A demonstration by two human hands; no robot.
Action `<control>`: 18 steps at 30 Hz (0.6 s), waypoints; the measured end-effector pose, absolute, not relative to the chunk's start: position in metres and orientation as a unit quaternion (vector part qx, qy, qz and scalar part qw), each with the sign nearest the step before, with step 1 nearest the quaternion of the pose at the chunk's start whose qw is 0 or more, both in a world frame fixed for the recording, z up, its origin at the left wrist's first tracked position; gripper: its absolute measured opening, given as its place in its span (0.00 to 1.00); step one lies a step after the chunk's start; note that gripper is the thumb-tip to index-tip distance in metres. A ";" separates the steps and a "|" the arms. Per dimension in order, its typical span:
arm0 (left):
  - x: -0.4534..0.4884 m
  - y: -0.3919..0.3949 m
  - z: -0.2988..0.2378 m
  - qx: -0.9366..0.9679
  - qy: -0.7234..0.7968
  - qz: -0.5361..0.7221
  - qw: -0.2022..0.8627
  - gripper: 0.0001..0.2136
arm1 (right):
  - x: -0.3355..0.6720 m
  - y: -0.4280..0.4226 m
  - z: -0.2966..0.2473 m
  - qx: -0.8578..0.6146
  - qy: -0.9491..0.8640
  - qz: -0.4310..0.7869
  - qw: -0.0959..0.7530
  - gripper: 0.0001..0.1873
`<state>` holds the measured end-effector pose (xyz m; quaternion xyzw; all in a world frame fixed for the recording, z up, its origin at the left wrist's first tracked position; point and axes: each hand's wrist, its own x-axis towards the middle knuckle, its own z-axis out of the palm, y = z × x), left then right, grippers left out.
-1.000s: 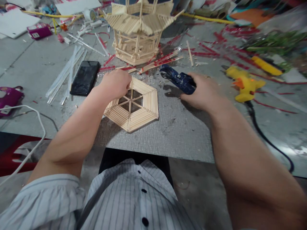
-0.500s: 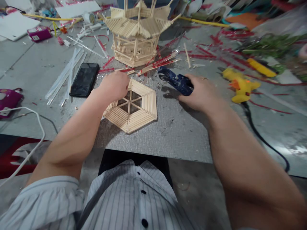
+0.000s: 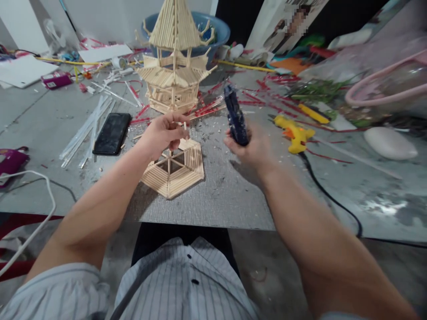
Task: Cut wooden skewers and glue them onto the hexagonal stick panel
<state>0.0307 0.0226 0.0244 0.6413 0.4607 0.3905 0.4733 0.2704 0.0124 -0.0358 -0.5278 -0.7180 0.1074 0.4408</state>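
Observation:
Between the thumb and fingers of my left hand a short wooden stick stands upright. Just below that hand lies a flat six-sided frame built from rows of thin wooden sticks, with spokes across its open centre; the hand covers its far left part. My right hand is wrapped round a dark blue hand cutter, raised over the table with its head pointing away from me; its exact kind is unclear. Behind the frame rises a tiered stick pagoda with a pointed roof.
A yellow glue gun with a black cord lies to the right. At left are a black phone and clear glue sticks. Red-and-clear wrapper scraps litter the back. A blue basin stands behind the pagoda.
My left hand has lifted from the frame's far left edge, and a short stick now shows in its fingers. My right hand has turned the cutter more upright. The view has tilted up.

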 end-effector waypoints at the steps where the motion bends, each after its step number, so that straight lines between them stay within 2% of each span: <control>1: 0.033 0.021 0.024 0.622 0.454 0.396 0.500 0.07 | 0.267 0.010 -0.035 -0.524 -0.707 0.137 0.454 0.14; 3: 0.037 0.019 0.022 0.581 0.444 0.408 0.547 0.07 | 0.258 0.005 -0.033 -0.516 -0.666 0.208 0.496 0.11; 6: 0.044 0.014 0.019 0.539 0.424 0.421 0.594 0.09 | 0.244 -0.003 -0.030 -0.492 -0.622 0.312 0.524 0.13; 11: 0.052 0.005 0.014 0.548 0.395 0.430 0.599 0.09 | 0.232 -0.012 -0.024 -0.429 -0.648 0.319 0.543 0.12; 18: 0.056 0.001 0.009 0.597 0.415 0.412 0.549 0.09 | 0.231 -0.016 -0.021 -0.443 -0.624 0.329 0.553 0.11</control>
